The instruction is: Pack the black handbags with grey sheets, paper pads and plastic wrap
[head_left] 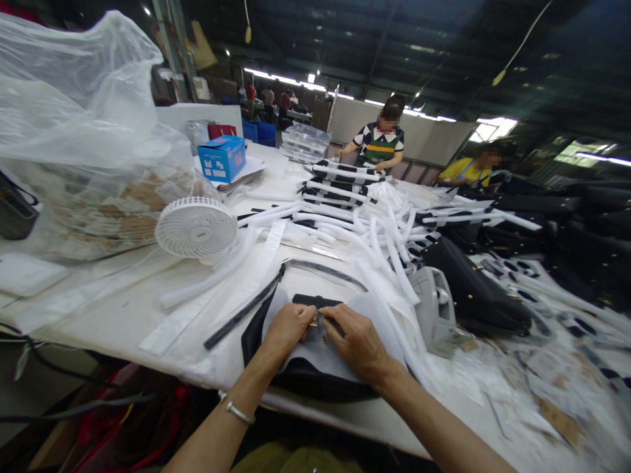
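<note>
A black handbag (315, 386) lies in front of me at the table's near edge, with white wrapping sheet (290, 355) spread over it. My left hand (290, 326) and my right hand (355, 338) meet over its middle. Between the fingertips is a small gold-coloured metal clasp (314, 320), beside a black flap (315, 301). Both hands are closed in a pinch around this metal piece; its finer detail is too small to make out. Beyond the hands a dark strap (246, 309) wrapped in clear film arches across the table.
A white fan (196, 226) and a blue box (221, 158) stand at left, near a large plastic bag (89, 203) of packets. White foam tubes (389, 243) and wrapped straps lie beyond. A tape dispenser (434, 305) and black bags (473, 289) are at right. A co-worker (382, 144) stands across the table.
</note>
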Action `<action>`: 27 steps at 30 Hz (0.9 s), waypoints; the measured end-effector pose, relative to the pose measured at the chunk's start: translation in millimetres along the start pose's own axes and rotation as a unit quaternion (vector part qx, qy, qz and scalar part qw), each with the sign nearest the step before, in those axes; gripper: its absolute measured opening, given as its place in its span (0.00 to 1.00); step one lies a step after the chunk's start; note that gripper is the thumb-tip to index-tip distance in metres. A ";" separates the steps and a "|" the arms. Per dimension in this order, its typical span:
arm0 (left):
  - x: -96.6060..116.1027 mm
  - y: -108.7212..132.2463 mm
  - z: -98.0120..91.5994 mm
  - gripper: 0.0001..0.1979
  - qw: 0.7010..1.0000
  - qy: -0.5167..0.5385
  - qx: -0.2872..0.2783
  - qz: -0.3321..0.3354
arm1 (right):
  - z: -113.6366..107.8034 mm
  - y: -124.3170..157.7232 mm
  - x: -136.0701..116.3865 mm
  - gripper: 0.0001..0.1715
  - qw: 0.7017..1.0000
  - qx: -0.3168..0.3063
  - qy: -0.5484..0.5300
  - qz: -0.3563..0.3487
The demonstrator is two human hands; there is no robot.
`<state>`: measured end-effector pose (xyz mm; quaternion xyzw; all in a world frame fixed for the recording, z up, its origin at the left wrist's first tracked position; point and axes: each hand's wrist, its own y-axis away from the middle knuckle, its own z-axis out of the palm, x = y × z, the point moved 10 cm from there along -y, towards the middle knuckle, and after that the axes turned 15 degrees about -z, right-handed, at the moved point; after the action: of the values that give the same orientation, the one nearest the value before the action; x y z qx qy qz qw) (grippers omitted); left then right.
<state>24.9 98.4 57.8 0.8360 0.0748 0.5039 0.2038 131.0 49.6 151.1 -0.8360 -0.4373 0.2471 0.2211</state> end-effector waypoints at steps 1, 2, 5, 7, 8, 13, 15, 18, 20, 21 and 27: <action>-0.4 -0.5 -0.1 0.22 1.000 0.005 -0.003 0.000 | 0.7 -0.2 -5.3 0.11 1.000 -0.009 0.008 -0.024; -0.7 -1.1 -0.1 0.22 1.000 0.010 -0.006 0.000 | 1.3 -0.5 -11.0 0.12 0.999 -0.016 0.019 -0.049; -1.9 -2.9 0.4 0.22 1.000 0.025 -0.016 0.000 | 2.4 -1.9 -25.8 0.11 0.992 -0.030 0.051 -0.111; -2.3 -4.3 1.1 0.22 0.999 0.033 -0.023 0.002 | 4.7 -4.0 -30.8 0.10 0.988 -0.045 0.068 -0.133; -2.3 -5.0 1.4 0.21 0.999 0.036 -0.027 0.003 | 6.6 -5.3 -32.0 0.10 0.985 -0.057 0.079 -0.141; -2.0 -7.1 0.6 0.20 0.998 0.046 -0.034 0.006 | 17.7 -12.5 -35.8 0.15 0.964 -0.116 0.145 -0.192; -2.0 -7.0 -0.6 0.19 0.998 0.050 -0.032 0.005 | 19.1 -14.5 -36.8 0.16 0.958 -0.121 0.156 -0.209; -2.2 -6.7 -1.2 0.18 0.998 0.051 -0.030 0.003 | 18.7 -16.3 -37.4 0.16 0.954 -0.120 0.164 -0.220; -2.2 -6.5 -0.8 0.18 0.998 0.050 -0.030 0.001 | 18.4 -16.9 -37.2 0.15 0.953 -0.119 0.168 -0.222; -2.2 -6.5 -0.5 0.18 0.998 0.049 -0.030 0.001 | 18.4 -17.1 -36.9 0.15 0.953 -0.118 0.167 -0.222; -3.5 -7.2 1.3 0.19 0.999 0.042 -0.025 0.003 | 19.1 -17.3 -28.2 0.14 0.963 -0.104 0.153 -0.193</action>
<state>24.8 103.4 51.4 0.8090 0.0682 0.5410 0.2197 94.7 37.9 152.5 -0.7818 -0.5749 0.0215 0.2405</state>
